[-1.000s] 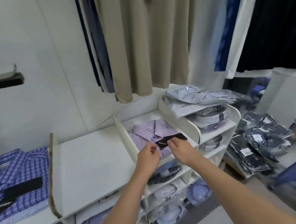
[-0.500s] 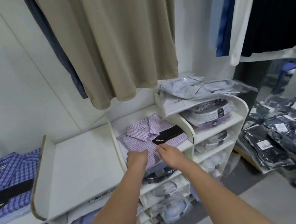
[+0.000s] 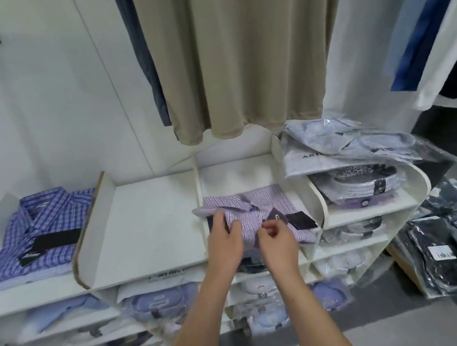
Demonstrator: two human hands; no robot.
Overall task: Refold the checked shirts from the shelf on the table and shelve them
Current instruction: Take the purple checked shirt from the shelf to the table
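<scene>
A folded lilac checked shirt (image 3: 264, 201) with a black tag (image 3: 297, 219) lies in the right compartment of the white top shelf (image 3: 154, 225). Its front edge is lifted and rumpled, hanging over the shelf's front. My left hand (image 3: 224, 239) grips the shirt's front left part, fingers curled into the cloth. My right hand (image 3: 277, 236) pinches the front edge just right of it, near the tag. A blue checked shirt (image 3: 41, 229) with a black tag lies folded in the left compartment.
The middle compartment holds nothing. Bagged shirts (image 3: 349, 149) are stacked on the rounded shelf end at right, and more fill the lower shelves (image 3: 156, 301). Beige and blue garments (image 3: 237, 53) hang above. Dark bagged clothes (image 3: 455, 245) lie at lower right.
My hands left the black tag and came down to the shirt's front edge. They have closed on the cloth and drawn the shirt forward, rumpling it.
</scene>
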